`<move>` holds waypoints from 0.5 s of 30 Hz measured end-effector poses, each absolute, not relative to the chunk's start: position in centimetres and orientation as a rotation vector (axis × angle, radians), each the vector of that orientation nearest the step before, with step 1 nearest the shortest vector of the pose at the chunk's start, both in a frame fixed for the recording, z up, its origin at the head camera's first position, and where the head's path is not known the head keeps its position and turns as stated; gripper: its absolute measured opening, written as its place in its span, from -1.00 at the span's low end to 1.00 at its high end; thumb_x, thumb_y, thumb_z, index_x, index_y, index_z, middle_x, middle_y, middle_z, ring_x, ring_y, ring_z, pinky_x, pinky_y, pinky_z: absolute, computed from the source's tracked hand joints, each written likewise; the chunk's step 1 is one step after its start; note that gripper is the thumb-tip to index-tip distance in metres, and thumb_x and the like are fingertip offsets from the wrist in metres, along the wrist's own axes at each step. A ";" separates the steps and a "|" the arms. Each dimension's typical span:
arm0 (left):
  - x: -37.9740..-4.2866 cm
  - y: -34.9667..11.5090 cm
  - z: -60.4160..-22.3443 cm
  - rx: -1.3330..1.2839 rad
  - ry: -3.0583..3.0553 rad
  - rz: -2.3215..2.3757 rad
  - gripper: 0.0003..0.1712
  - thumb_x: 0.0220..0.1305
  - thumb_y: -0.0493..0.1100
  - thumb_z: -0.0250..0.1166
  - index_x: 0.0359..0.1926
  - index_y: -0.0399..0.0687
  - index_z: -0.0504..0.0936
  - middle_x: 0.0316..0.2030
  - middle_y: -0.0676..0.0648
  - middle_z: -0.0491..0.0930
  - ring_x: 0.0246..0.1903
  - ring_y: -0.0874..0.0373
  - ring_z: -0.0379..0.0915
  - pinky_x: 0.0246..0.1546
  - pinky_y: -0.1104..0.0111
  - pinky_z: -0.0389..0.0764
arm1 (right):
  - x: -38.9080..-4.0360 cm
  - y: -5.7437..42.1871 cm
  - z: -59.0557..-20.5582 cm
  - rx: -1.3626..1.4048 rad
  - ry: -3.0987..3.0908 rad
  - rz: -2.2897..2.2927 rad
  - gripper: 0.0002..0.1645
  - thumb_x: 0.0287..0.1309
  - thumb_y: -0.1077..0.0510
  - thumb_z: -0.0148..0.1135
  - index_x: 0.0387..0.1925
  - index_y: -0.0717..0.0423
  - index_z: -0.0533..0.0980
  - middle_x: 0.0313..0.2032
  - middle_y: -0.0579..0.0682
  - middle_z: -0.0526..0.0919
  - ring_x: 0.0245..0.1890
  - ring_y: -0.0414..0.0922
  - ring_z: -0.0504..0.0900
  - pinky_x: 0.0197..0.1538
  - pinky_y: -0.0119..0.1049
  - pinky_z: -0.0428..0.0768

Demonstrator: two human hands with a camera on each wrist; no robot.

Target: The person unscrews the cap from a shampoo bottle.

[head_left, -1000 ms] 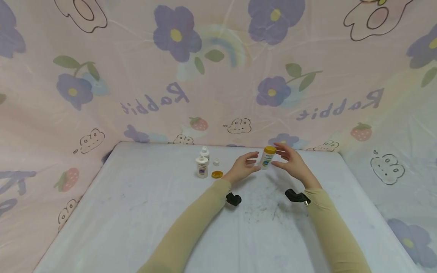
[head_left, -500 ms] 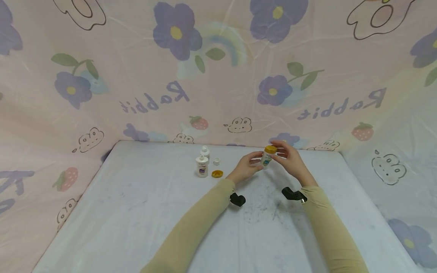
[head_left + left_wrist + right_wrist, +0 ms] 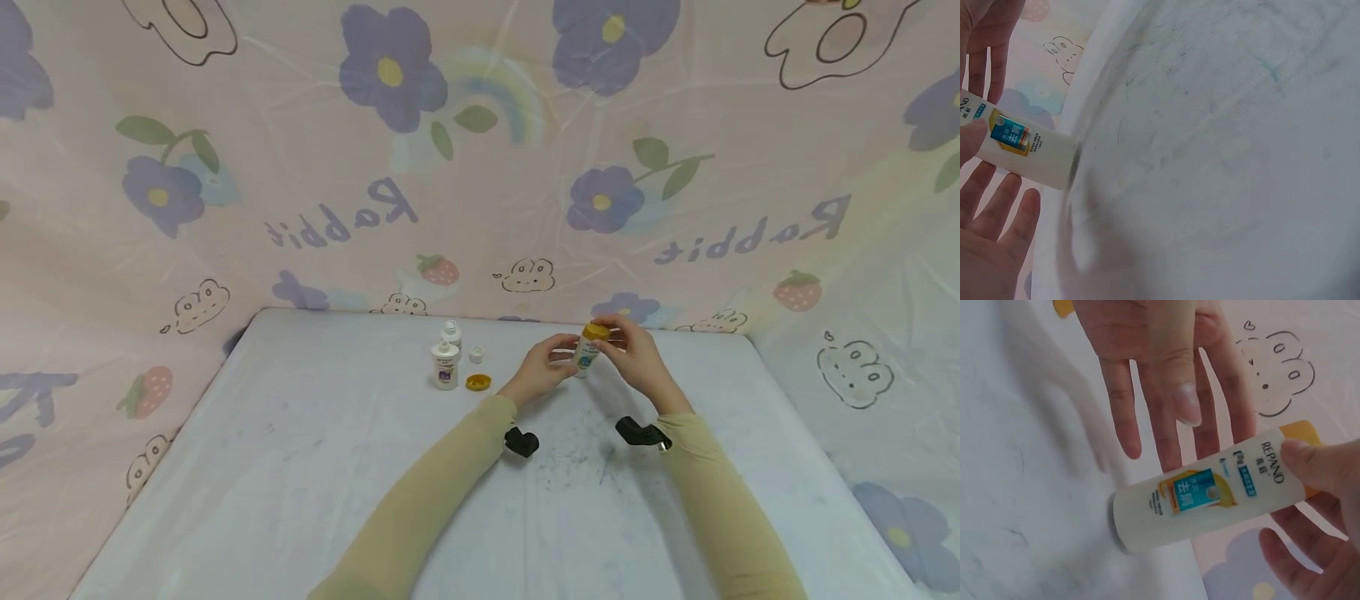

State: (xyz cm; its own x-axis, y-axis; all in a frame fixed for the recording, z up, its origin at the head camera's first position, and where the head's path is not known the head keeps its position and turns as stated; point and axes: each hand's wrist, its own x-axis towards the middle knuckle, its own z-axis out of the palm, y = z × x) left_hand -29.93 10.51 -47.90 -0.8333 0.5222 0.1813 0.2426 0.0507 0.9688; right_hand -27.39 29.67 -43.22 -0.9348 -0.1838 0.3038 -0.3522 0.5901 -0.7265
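A small white shampoo bottle [image 3: 587, 358] with a yellow cap [image 3: 596, 332] and a blue-green label stands nearly upright, slightly tilted, at the back right of the table. My right hand [image 3: 632, 357] pinches it just below the cap, with the thumb on the label side in the right wrist view. On its other side is my left hand [image 3: 537, 368]. The left fingers [image 3: 1163, 425] are extended, some reaching the bottle's edge and partly hidden behind it; the left thumb stands away from the bottle in that view. The bottle's base is close over the table.
Two white bottles [image 3: 446, 367] without caps stand left of my hands, one behind the other. Beside them lie a yellow cap [image 3: 478, 382] and a small white cap [image 3: 477, 355]. A printed curtain [image 3: 480, 208] rises behind the white table [image 3: 315, 467].
My right hand has shifted left and its thumb has moved up the bottle towards the cap. My left hand has come a little closer from the left.
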 end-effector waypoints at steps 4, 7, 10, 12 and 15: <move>-29.4 10.0 -47.4 0.795 2.135 1.842 -0.40 0.23 -0.35 0.30 0.28 -0.03 0.39 0.13 -0.05 0.45 0.11 0.06 0.43 0.08 0.34 0.49 | -26.8 29.4 -42.9 0.464 -2.612 1.265 -0.60 0.29 0.22 0.18 0.14 0.19 0.41 0.06 0.18 0.49 0.01 0.13 0.52 0.10 0.06 0.49; -28.9 9.4 -47.2 0.795 2.143 1.837 -0.41 0.21 -0.33 0.32 0.26 -0.02 0.39 0.09 -0.03 0.46 0.08 0.06 0.43 0.12 0.24 0.48 | -26.4 29.1 -42.7 0.471 -2.605 1.289 -0.60 0.29 0.19 0.19 0.13 0.18 0.42 0.04 0.15 0.49 -0.01 0.09 0.54 0.08 -0.01 0.51; -28.4 8.9 -47.2 0.786 2.148 1.837 -0.41 0.19 -0.31 0.35 0.22 0.01 0.40 0.04 0.00 0.47 0.06 0.07 0.44 0.11 0.23 0.49 | -25.9 28.5 -42.5 0.472 -2.607 1.317 -0.58 0.29 0.15 0.20 0.13 0.19 0.42 0.03 0.13 0.50 -0.03 0.04 0.55 0.07 -0.11 0.53; -28.1 8.5 -47.1 0.784 2.151 1.836 -0.43 0.18 -0.30 0.37 0.19 0.04 0.41 0.00 0.01 0.47 0.05 0.07 0.45 0.10 0.23 0.50 | -25.4 28.0 -42.2 0.471 -2.607 1.333 -0.58 0.28 0.14 0.21 0.13 0.19 0.43 0.03 0.12 0.50 -0.04 0.03 0.55 0.05 -0.18 0.55; -27.5 7.8 -46.9 0.796 2.167 1.832 -0.44 0.17 -0.28 0.38 0.16 0.07 0.40 -0.03 0.04 0.46 0.03 0.12 0.45 0.09 0.24 0.51 | -24.7 27.3 -41.8 0.479 -2.602 1.346 -0.58 0.27 0.14 0.22 0.12 0.19 0.43 0.02 0.11 0.50 -0.06 0.00 0.56 0.03 -0.30 0.56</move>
